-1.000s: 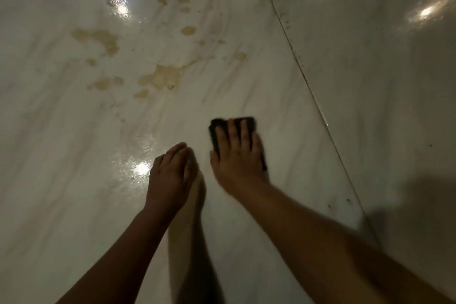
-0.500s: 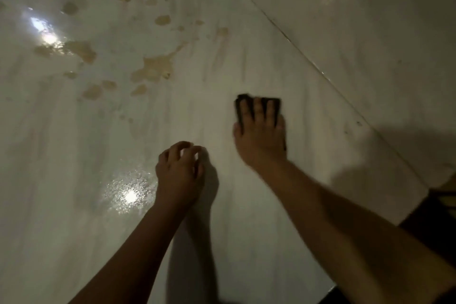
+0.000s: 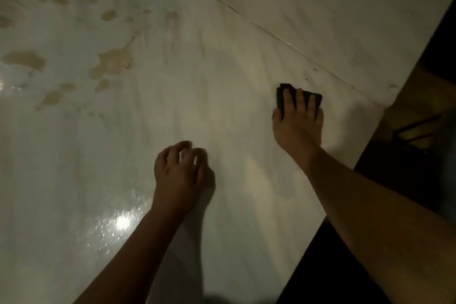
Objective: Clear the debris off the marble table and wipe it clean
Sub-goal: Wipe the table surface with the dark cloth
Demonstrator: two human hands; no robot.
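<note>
Marble table (image 3: 222,86), pale and glossy, fills most of the view, with a thin seam (image 3: 271,32) running diagonally across its far right part. The right hand (image 3: 297,128) lies flat on a small dark cloth (image 3: 280,96) near the table's right edge, just on the near side of the seam. Its fingers are straight and spread over the cloth, pressing it onto the marble rather than curling round it. The left hand (image 3: 179,172) is nearer and to the left, well apart from the cloth. Its fingers are loosely bent and hold nothing, with the fingertips at the surface. Brownish stains (image 3: 113,61) are scattered over the far left of the table, away from both hands. A wet, speckled glare (image 3: 122,222) shines on the marble just left of the left forearm.
</note>
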